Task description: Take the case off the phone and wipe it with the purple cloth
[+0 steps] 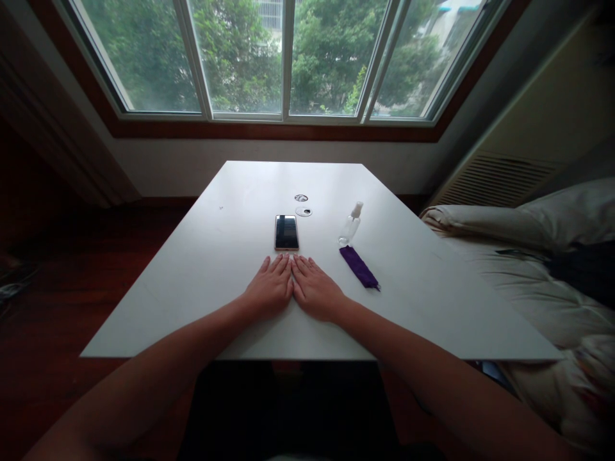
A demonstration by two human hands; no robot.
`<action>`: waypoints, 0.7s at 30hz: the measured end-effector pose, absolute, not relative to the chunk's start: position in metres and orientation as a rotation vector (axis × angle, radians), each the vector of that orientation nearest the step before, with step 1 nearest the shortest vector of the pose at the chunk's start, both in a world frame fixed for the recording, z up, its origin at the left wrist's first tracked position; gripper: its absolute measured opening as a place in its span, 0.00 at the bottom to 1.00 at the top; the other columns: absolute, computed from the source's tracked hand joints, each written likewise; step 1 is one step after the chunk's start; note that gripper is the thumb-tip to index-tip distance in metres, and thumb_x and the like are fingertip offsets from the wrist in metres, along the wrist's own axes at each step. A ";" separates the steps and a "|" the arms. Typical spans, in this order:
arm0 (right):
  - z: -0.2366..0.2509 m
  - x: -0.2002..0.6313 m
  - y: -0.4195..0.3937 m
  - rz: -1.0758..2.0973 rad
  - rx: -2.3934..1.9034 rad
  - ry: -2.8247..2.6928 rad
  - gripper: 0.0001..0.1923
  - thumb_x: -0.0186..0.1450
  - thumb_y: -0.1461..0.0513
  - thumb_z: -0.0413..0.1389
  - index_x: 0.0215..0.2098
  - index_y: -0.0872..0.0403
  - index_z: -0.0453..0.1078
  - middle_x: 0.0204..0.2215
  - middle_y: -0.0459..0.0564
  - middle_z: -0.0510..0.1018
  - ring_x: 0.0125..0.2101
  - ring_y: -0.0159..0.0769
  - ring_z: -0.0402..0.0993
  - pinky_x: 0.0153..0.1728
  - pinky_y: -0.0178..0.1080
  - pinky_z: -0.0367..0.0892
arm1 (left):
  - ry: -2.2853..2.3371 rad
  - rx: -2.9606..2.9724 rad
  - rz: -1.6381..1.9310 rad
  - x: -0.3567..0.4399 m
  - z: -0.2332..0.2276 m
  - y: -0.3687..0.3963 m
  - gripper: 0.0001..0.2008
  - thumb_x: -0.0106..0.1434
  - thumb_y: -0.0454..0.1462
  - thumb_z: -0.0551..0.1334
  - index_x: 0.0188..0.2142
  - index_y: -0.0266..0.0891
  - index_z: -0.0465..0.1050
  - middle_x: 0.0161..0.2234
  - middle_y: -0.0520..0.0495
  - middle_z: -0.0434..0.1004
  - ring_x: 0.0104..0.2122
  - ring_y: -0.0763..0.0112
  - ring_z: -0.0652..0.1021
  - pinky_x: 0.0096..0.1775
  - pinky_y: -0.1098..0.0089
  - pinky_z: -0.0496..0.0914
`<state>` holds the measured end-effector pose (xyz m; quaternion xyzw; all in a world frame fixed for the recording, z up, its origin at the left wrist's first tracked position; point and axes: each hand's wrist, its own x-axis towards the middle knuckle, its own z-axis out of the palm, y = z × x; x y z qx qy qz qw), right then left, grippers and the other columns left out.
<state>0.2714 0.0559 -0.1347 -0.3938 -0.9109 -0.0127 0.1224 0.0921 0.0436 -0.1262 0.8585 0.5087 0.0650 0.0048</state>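
My left hand (270, 285) and my right hand (316, 287) lie palm down and flat on the white table (202, 256), side by side with their thumbs touching. Both have their fingers stretched forward and hold nothing. Just beyond the fingertips is a smartphone (287, 232) with a dark screen, lying face up. To the right of it a clear spray bottle (350, 228) with a pale cap lies or stands tilted in view; I cannot tell which. A folded purple cloth (359, 267) rests by the bottle's base, to the right of my right hand.
Two small round pieces (303, 211) are on the table behind the phone. A window (283, 64) spans the wall past the far table edge. On the right is a bed or couch with pale bedding (500, 237); at the left, a dark reddish floor (86, 275).
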 end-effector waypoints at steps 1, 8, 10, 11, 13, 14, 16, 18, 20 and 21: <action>-0.135 0.271 0.056 -0.033 -1.151 -2.658 0.32 0.74 0.59 0.40 0.72 0.70 0.52 0.70 0.62 0.51 0.71 0.45 0.47 0.71 0.49 0.43 | 1.594 2.687 0.203 0.092 -0.126 0.044 0.30 0.75 0.41 0.42 0.72 0.28 0.51 0.72 0.38 0.46 0.71 0.57 0.49 0.70 0.50 0.44; -0.134 0.271 0.056 -0.039 -1.156 -2.663 0.33 0.74 0.59 0.40 0.72 0.70 0.52 0.70 0.63 0.52 0.71 0.46 0.47 0.72 0.48 0.42 | 1.596 2.694 0.207 0.092 -0.127 0.044 0.30 0.75 0.40 0.42 0.72 0.28 0.52 0.72 0.38 0.46 0.72 0.57 0.49 0.70 0.50 0.44; -0.133 0.271 0.056 -0.037 -1.161 -2.663 0.33 0.74 0.59 0.40 0.72 0.70 0.52 0.70 0.63 0.52 0.71 0.46 0.47 0.72 0.49 0.42 | 1.595 2.699 0.217 0.092 -0.127 0.044 0.30 0.75 0.40 0.42 0.72 0.28 0.52 0.71 0.38 0.46 0.72 0.57 0.49 0.70 0.50 0.44; -0.133 0.271 0.055 -0.034 -1.165 -2.664 0.33 0.74 0.59 0.40 0.72 0.70 0.51 0.70 0.63 0.52 0.71 0.46 0.47 0.72 0.49 0.42 | 1.595 2.700 0.218 0.092 -0.127 0.044 0.30 0.75 0.40 0.42 0.72 0.28 0.52 0.71 0.38 0.47 0.71 0.57 0.49 0.70 0.50 0.44; -0.133 0.271 0.055 -0.031 -1.168 -2.669 0.33 0.74 0.59 0.40 0.72 0.70 0.51 0.70 0.63 0.51 0.71 0.46 0.47 0.72 0.49 0.42 | 1.596 2.700 0.218 0.092 -0.128 0.044 0.30 0.75 0.40 0.42 0.72 0.28 0.52 0.71 0.38 0.47 0.71 0.57 0.50 0.70 0.50 0.44; -0.133 0.271 0.055 -0.031 -1.169 -2.671 0.33 0.74 0.59 0.40 0.72 0.70 0.51 0.70 0.64 0.51 0.71 0.46 0.47 0.72 0.49 0.42 | 1.596 2.700 0.220 0.092 -0.128 0.044 0.30 0.75 0.40 0.42 0.72 0.28 0.52 0.71 0.38 0.47 0.71 0.57 0.50 0.70 0.50 0.44; -0.132 0.270 0.055 -0.033 -1.170 -2.673 0.33 0.74 0.59 0.40 0.72 0.70 0.51 0.70 0.64 0.51 0.71 0.46 0.47 0.72 0.49 0.42 | 1.592 2.704 0.221 0.091 -0.128 0.044 0.30 0.75 0.40 0.42 0.72 0.28 0.52 0.71 0.38 0.47 0.71 0.57 0.50 0.70 0.50 0.44; -0.132 0.270 0.055 -0.036 -1.167 -2.673 0.33 0.74 0.59 0.40 0.72 0.70 0.51 0.70 0.63 0.52 0.71 0.46 0.47 0.72 0.49 0.42 | 1.590 2.709 0.220 0.091 -0.129 0.045 0.30 0.75 0.41 0.41 0.72 0.28 0.52 0.71 0.38 0.47 0.71 0.57 0.50 0.70 0.50 0.44; -0.132 0.270 0.056 -0.036 -1.162 -2.671 0.33 0.74 0.59 0.40 0.72 0.70 0.51 0.70 0.63 0.52 0.71 0.46 0.47 0.72 0.49 0.42 | 1.591 2.709 0.220 0.091 -0.129 0.045 0.30 0.75 0.40 0.42 0.72 0.28 0.52 0.71 0.37 0.47 0.71 0.56 0.50 0.69 0.49 0.45; -0.132 0.270 0.056 -0.035 -1.159 -2.670 0.33 0.74 0.59 0.40 0.72 0.70 0.51 0.70 0.63 0.52 0.71 0.46 0.47 0.72 0.49 0.42 | 1.592 2.707 0.223 0.091 -0.129 0.045 0.30 0.75 0.40 0.42 0.72 0.28 0.52 0.71 0.37 0.47 0.71 0.56 0.50 0.69 0.49 0.45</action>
